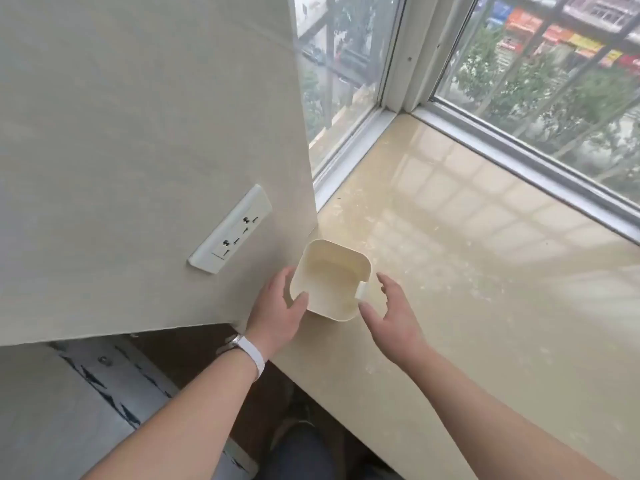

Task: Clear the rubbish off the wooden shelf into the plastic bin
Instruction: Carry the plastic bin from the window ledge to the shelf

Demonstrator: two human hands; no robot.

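Note:
A small cream plastic bin [330, 280] with rounded corners stands empty on the glossy beige window sill [467, 271], close to the wall corner. My left hand [278, 311] is at the bin's left side, thumb on the near rim and fingers against its outer wall. My right hand [389, 315] hovers just right of the bin with fingers spread, close to a small tab on the rim, not clearly touching it. No wooden shelf or rubbish is in view.
A beige wall [138, 133] with a white double socket [230, 230] rises to the left. Window panes [536, 81] with metal frames border the sill at the back and right. Below the sill's near edge lie a dark floor and marbled tile [114, 386].

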